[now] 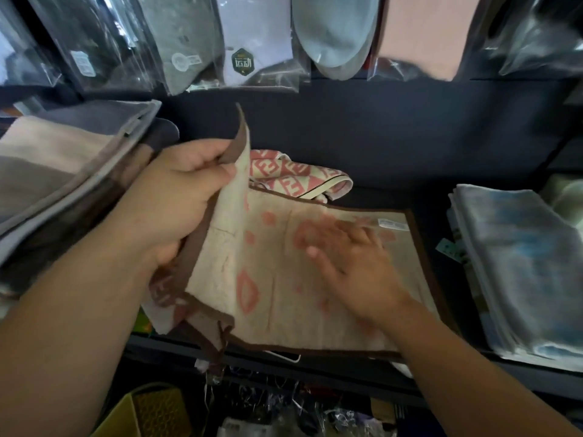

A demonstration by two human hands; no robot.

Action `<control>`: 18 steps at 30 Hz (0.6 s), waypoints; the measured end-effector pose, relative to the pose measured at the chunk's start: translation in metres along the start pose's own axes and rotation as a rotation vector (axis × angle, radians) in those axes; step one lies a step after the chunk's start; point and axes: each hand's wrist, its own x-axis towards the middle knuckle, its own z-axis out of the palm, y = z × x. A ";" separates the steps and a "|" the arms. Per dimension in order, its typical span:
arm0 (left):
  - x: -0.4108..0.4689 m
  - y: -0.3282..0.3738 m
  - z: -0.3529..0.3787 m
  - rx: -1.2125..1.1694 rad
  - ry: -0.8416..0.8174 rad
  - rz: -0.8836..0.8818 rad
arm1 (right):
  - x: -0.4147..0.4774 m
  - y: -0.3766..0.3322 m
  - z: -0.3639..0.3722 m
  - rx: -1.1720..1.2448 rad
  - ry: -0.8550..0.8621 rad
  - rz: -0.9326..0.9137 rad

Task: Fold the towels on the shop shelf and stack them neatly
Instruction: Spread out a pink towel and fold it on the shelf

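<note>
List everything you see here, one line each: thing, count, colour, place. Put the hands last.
beige towel: one, beige with brown border and pink marks, centre of shelf, left edge lifted
patterned towel: one, pink and cream, crumpled behind the beige towel
blue towel stack: one stack, blue and white, right
grey towel stack: one stack, grey, beige, brown, left
shelf: one, dark blue, under the towels
bagged goods: several, grey, white, pale blue, pink, hanging above
basket: one, yellow, bottom left
left hand: grips the lifted edge
right hand: flat on the beige towel
</note>
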 end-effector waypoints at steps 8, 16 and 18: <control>0.022 -0.023 0.145 0.037 -0.139 -0.035 | -0.060 0.059 -0.030 0.492 0.315 0.295; 0.017 -0.059 0.210 0.226 -0.503 -0.190 | -0.070 0.066 -0.031 0.703 0.246 0.409; 0.012 -0.060 0.201 0.240 -0.509 -0.170 | -0.067 0.066 -0.033 0.647 0.241 0.415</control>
